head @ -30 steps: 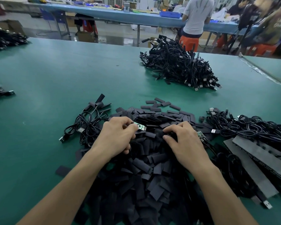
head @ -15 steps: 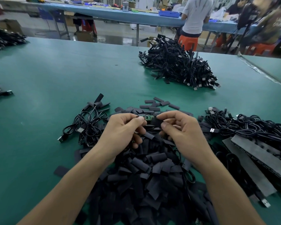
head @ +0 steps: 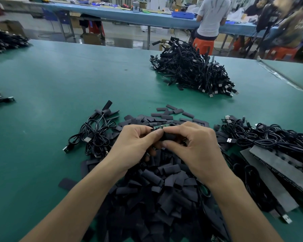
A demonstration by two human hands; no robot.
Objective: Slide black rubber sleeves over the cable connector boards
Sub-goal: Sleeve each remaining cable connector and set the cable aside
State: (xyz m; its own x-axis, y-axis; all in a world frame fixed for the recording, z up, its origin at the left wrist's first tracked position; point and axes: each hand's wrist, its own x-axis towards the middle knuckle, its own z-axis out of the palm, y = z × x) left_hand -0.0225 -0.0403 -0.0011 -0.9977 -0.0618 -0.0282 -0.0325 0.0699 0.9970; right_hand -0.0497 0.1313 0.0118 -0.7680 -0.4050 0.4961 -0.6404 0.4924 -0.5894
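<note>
A small green connector board point(head: 161, 127) is pinched between the thumb and fingers of my left hand point(head: 136, 144), above a heap of black rubber sleeves point(head: 156, 186). My right hand point(head: 196, 147) pinches one black sleeve point(head: 168, 136) right against the board's near side. The two hands meet at the board. How far the sleeve covers the board is hidden by my fingers.
A few sleeved cables point(head: 94, 133) lie left of the heap. A tangle of bare cables point(head: 269, 137) and grey foam strips point(head: 276, 165) lie to the right. A large cable pile point(head: 192, 72) sits further back on the green table point(head: 77, 81). People stand beyond it.
My right hand picked a sleeve out of the heap and rose to meet my left hand, which lifted the board. The sleeve now sits against the board.
</note>
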